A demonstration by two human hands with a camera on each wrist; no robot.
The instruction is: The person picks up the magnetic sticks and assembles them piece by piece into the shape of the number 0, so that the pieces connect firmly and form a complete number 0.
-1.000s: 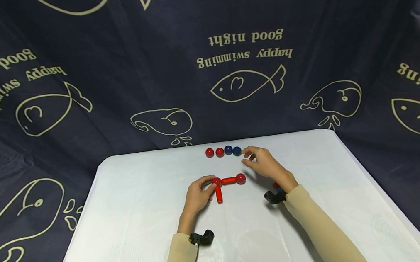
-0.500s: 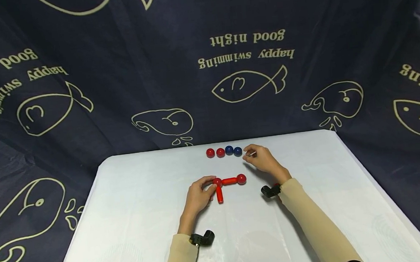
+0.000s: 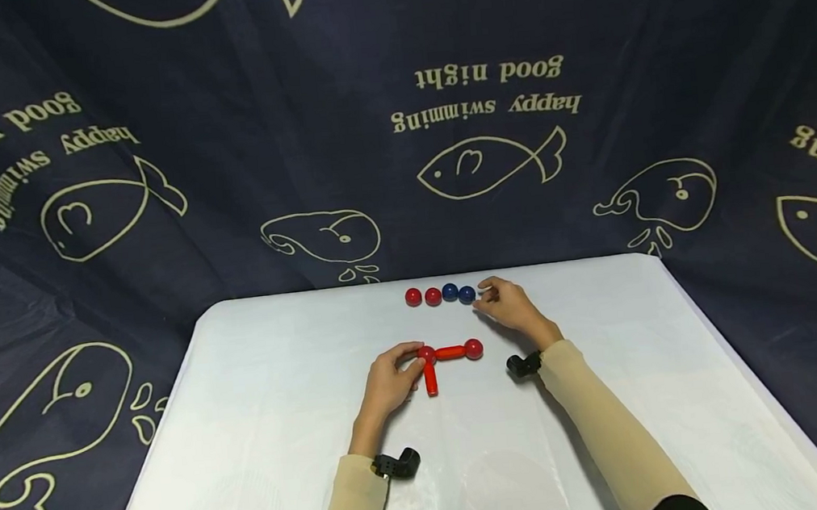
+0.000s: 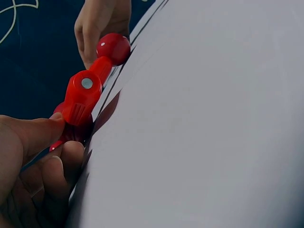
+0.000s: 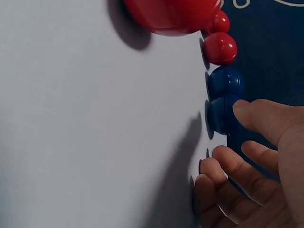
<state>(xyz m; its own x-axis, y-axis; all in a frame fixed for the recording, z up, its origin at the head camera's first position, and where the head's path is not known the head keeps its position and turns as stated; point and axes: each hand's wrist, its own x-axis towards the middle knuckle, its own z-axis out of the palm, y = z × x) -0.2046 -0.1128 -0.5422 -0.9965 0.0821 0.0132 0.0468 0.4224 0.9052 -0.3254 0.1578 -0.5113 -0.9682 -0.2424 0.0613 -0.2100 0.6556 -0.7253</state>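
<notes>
One red ball (image 3: 428, 354), left hand (image 3: 389, 380) pinching

Red balls (image 3: 413, 297): four in view; two in far row, two on near joined piece. Blue balls (image 3: 466, 294): two, far row. Red rods (image 3: 449, 353): two clear; further red part (image 4: 55, 145) mostly hidden, kind unclear. Hands: two, left hand (image 3: 388, 380), right hand (image 3: 506, 305). Desk (image 3: 300, 345): one.

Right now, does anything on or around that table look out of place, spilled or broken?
Just one oddity: the lettering on the dark cloth behind the table is upside down in the head view. I see no spill or breakage; the visible parts of the red ball-and-rod piece in the left hand look intact.
</notes>
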